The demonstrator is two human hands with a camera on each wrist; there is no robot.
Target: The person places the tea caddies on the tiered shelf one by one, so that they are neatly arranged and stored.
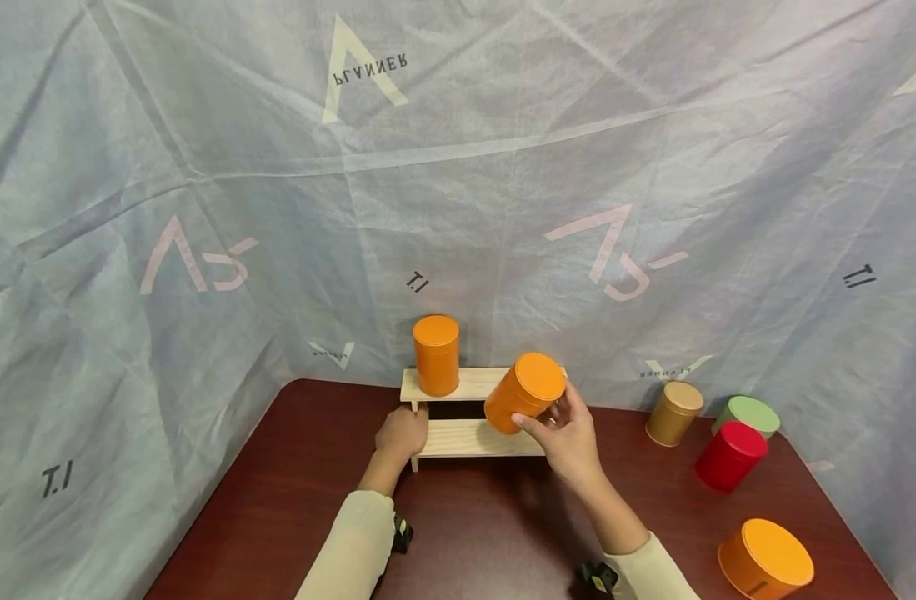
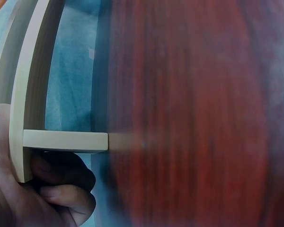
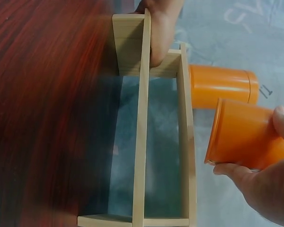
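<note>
A small two-tier wooden shelf [image 1: 458, 438] stands on the table near the back cloth. My left hand [image 1: 402, 433] grips its left end, and the left wrist view shows curled fingers [image 2: 68, 196] beneath the lower board. In my right hand [image 1: 575, 442] is an orange cylindrical canister [image 1: 519, 400], held tilted between thumb and fingers in front of the upper board's right part. The right wrist view shows this canister apart from the shelf boards. Another orange canister [image 1: 437, 358] stands upright on the upper board's left end.
To the right on the dark red table [image 1: 473, 533] stand a gold canister [image 1: 673, 414], a green-lidded one [image 1: 750, 414], a red one [image 1: 731, 457] and a short, wide orange one [image 1: 767, 560]. Grey printed cloth [image 1: 458, 217] hangs behind and at both sides.
</note>
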